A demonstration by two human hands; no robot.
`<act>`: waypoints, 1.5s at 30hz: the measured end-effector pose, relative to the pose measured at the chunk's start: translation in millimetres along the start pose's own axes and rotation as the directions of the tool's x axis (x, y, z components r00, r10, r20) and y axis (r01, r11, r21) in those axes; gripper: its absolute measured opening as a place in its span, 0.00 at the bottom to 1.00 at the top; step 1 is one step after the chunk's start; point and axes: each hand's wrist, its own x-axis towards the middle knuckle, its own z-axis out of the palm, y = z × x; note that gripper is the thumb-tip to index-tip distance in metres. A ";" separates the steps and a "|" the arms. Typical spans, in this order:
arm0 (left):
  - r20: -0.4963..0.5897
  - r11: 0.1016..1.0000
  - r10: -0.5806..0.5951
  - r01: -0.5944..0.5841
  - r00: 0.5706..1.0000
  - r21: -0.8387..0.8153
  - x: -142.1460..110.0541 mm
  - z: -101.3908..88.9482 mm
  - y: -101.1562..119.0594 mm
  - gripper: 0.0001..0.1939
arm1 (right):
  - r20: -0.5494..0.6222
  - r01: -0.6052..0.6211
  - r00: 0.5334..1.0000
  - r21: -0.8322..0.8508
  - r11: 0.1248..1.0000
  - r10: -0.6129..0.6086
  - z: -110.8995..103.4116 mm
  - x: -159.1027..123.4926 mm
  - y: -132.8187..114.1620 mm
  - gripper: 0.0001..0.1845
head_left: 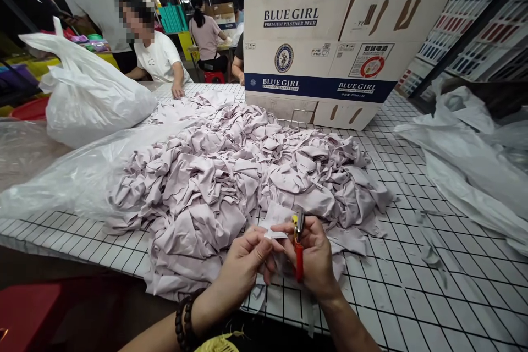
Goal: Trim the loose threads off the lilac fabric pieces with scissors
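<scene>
My left hand (pixel 246 257), with dark beads round the wrist, pinches the edge of a small pale lilac fabric piece (pixel 277 214) just above the near edge of the pile. My right hand (pixel 318 258) is closed around red-handled snips (pixel 299 263), with a metal and yellow part at the top. Fingers of that hand also meet the fabric at a narrow white strip beside my left fingertips. Directly behind both hands lies a large heap of crumpled lilac fabric pieces (pixel 214 176). The blades are partly hidden by my fingers.
A white-and-blue beer carton (pixel 313 60) stands behind the heap on the grid-patterned table (pixel 416 280). Plastic bags lie at left (pixel 91 93) and right (pixel 474 159). Across the table a person in a white shirt (pixel 159 58) reaches toward fabric; other people sit farther back.
</scene>
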 end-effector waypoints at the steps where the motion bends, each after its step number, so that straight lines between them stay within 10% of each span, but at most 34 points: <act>1: -0.053 0.998 0.047 -0.044 0.998 0.051 0.0 -0.3 0.5 0.22 | -0.015 -0.011 1.000 0.005 1.000 0.011 1.5 -0.2 1.6 0.19; 10: 0.012 0.997 0.041 -0.041 0.999 -0.059 7.5 -2.3 -2.8 0.21 | 0.110 -0.173 0.979 0.024 0.985 0.170 -2.6 -7.7 11.8 0.21; 14: -0.013 0.996 0.083 -0.083 0.996 -0.009 10.8 -5.2 -2.3 0.23 | 0.075 -0.110 0.989 -0.229 0.967 0.130 -27.0 -13.9 -14.3 0.20; 19: 0.054 0.937 0.202 -0.209 0.978 0.280 9.8 -14.7 -3.6 0.19 | 0.110 0.037 0.991 -0.764 0.644 0.074 -47.0 -23.0 -46.7 0.22; 26: 0.203 0.744 0.351 -0.403 0.914 0.533 8.3 -18.6 -0.2 0.17 | 0.141 0.083 0.980 -0.928 0.363 0.138 -27.6 -23.9 -58.7 0.19; 45: 0.210 0.799 0.318 -0.381 0.924 0.465 10.6 -21.3 3.9 0.14 | 0.180 0.135 0.976 -0.943 0.303 0.124 -22.7 -22.3 -52.7 0.20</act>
